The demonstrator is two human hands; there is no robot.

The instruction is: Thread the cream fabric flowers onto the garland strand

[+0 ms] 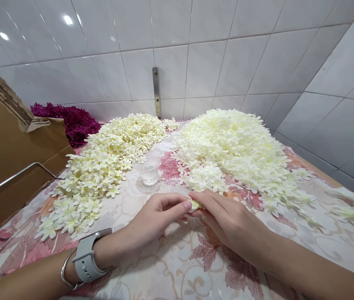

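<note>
Between my two hands is a small pale yellow-white flower [195,205], mostly covered by the fingers. My left hand [164,212] pinches it from the left with thumb and forefinger. From the other side my right hand [227,214] has its fingers closed around it. Just beyond the hands lies a heap of large white flowers [236,141], spreading to the right. A second heap of smaller cream flowers [111,154] stretches along the left. A small clear cup [150,173] stands between the heaps.
Floral cloth [127,258] covers the table. A cardboard box [17,154] with a bent metal rod [14,178] is at the left. Purple flowers [71,121] lie behind it. White tiled walls [211,71] close off the back and right, with a metal bracket [156,91].
</note>
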